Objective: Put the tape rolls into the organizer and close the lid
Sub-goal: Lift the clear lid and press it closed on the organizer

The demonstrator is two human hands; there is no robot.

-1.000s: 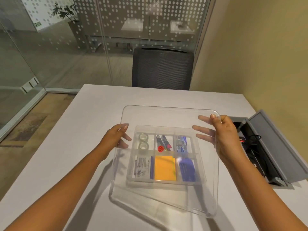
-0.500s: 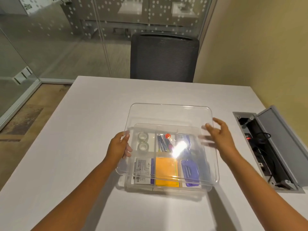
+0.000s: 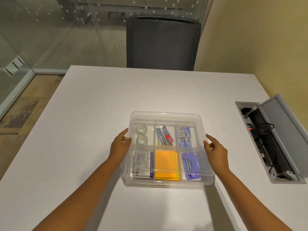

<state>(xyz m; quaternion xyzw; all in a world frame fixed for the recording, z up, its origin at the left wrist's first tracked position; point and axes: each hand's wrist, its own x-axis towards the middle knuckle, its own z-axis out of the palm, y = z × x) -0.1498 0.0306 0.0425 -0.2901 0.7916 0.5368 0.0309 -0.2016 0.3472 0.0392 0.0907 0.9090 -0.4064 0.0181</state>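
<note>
A clear plastic organizer (image 3: 168,182) stands on the white table, with its clear lid (image 3: 166,115) lying flat over it. Two clear tape rolls (image 3: 141,134) sit one behind the other in the back left compartment, seen through the lid. My left hand (image 3: 120,145) grips the lid's left edge, thumb on top. At the right edge my right hand (image 3: 215,150) holds the lid with its fingers against the rim.
The other compartments hold pens, staple boxes, a white packet, orange sticky notes (image 3: 165,165) and a purple stapler (image 3: 190,162). An open grey cable box (image 3: 273,140) is sunk into the table at the right. A dark chair (image 3: 162,42) stands behind the table.
The lid, held tilted above the organizer a second ago, has come down flat onto it. Both hands slid to the lid's side edges.
</note>
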